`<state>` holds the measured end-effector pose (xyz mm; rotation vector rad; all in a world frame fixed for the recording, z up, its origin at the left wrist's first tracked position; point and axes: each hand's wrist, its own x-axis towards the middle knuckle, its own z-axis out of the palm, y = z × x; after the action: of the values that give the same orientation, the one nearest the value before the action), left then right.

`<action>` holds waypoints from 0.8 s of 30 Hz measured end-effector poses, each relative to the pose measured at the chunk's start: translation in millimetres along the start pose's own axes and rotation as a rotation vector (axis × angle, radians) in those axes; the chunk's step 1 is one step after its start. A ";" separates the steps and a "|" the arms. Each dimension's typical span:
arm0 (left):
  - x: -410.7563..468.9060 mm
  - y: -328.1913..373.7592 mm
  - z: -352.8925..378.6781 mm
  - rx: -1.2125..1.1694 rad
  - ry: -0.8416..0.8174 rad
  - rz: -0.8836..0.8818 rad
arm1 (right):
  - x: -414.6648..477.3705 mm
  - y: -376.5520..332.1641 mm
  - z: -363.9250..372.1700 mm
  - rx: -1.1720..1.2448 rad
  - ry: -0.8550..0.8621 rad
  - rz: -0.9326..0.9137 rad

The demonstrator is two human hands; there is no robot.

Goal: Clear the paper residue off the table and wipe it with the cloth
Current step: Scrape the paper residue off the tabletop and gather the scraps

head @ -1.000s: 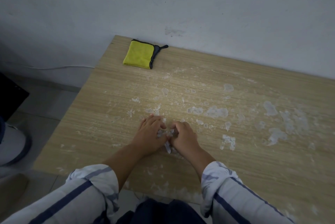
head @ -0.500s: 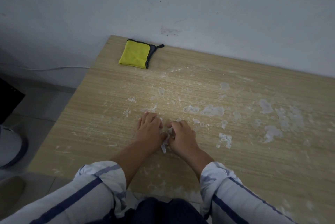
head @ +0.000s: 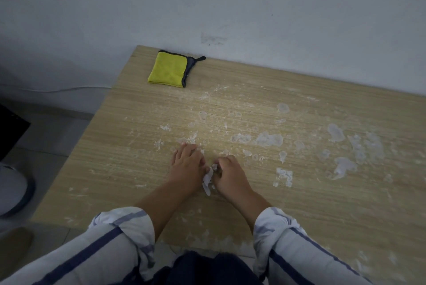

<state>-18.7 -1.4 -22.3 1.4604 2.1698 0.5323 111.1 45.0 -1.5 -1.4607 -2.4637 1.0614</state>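
Observation:
White paper residue [head: 268,139] is stuck in patches across the middle and right of the wooden table [head: 299,204]. My left hand [head: 187,166] lies flat on the table, fingers pressing down. My right hand [head: 228,175] is curled beside it, pinching a peeled strip of paper [head: 207,180] that hangs between the two hands. A folded yellow cloth [head: 168,70] with a dark grey edge lies at the table's far left corner, well away from both hands.
A white wall [head: 230,8] runs along the table's far edge. A thin white cable [head: 69,89] runs along the wall at the left. The tiled floor [head: 46,137] and a rounded grey object [head: 13,189] lie left of the table.
Both hands stay pressed together at the same spot. The peeled paper strip between them hangs a little longer. The camera has shifted slightly.

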 end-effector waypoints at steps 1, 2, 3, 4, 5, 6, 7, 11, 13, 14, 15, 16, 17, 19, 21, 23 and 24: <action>-0.2 -0.4 -0.1 0.000 -0.004 0.000 | 0.7 -0.6 0.9 0.006 0.009 0.005; -0.3 -0.7 -0.3 0.003 -0.007 0.000 | 1.0 -1.1 0.9 0.020 0.019 0.010; -0.6 -0.7 -0.7 0.008 -0.009 0.000 | 1.3 -0.8 0.1 0.037 0.037 0.012; -1.1 -0.6 -1.2 0.013 -0.012 0.001 | 1.2 -0.2 -1.7 0.053 0.062 0.014; -1.6 -0.4 -1.5 0.017 -0.015 0.004 | 1.0 0.8 -4.0 0.068 0.089 0.022; -2.0 -0.4 -1.7 0.017 -0.016 0.008 | 0.1 1.3 -7.2 0.083 0.112 0.038; -2.4 -0.3 -1.7 0.014 -0.014 0.010 | -1.0 2.1 -9.9 0.097 0.124 0.059; -2.3 0.0 -1.8 -0.007 0.005 0.023 | -6.7 3.6 -12.7 0.056 -0.012 0.108; -1.8 1.5 -1.4 -0.007 0.016 0.037 | -9.3 2.4 -7.6 0.000 -0.088 0.071; -1.9 2.6 -1.3 -0.007 0.014 0.040 | -9.7 1.0 -4.0 -0.009 -0.089 0.059; -2.1 3.8 -0.8 -0.006 0.007 0.042 | -9.5 -0.5 -0.9 -0.009 -0.072 0.055; -2.2 5.5 -0.1 -0.002 0.001 0.047 | -8.6 -1.7 1.1 -0.006 -0.043 0.055; -2.4 7.4 0.6 0.005 -0.003 0.054 | -7.8 -2.3 2.5 -0.001 -0.025 0.055; -3.1 11.3 1.2 0.017 0.008 0.067 | -7.4 -2.3 1.8 0.017 -0.024 0.044; -2.3 15.1 2.6 0.023 0.031 0.085 | -10.3 0.3 -3.0 0.050 -0.010 0.053; -1.8 21.4 4.4 0.034 0.081 0.107 | -15.5 7.0 -10.3 0.076 0.066 0.082; -1.5 25.8 6.1 0.043 0.106 0.132 | -18.4 12.4 -13.6 0.063 0.102 0.104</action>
<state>4.7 6.8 -12.7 1.6410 2.1886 0.6256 135.7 41.1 6.1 -1.5966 -2.2871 1.0437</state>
